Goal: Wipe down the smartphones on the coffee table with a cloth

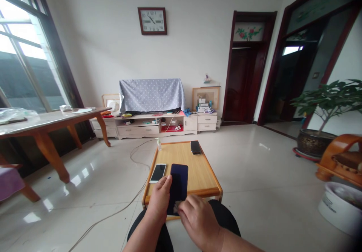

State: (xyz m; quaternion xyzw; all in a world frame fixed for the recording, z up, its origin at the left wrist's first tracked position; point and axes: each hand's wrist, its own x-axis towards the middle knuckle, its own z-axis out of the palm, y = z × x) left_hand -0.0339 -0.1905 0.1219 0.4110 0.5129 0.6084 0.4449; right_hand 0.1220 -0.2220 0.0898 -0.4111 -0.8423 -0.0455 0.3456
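Head view shows me the right hand (198, 216) pinching a crumpled pale scrap (177, 206) at the lower face of a dark phone (179, 179), its left side gripped by the left hand (160, 194). Slim, bluish-black and round-cornered, it is held over the near edge of the wooden table (199, 172). Beyond lies 1 white-framed phone (158, 173); farther, 1 pump bottle (159, 145) and 1 black device (195, 146).

Home living room: wall clock (152, 21), cloth-draped television-like shape (152, 95) on a low white cabinet (138, 130), potted plant (312, 144), wooden armchair (343, 157), glossy tiled floor (254, 161).
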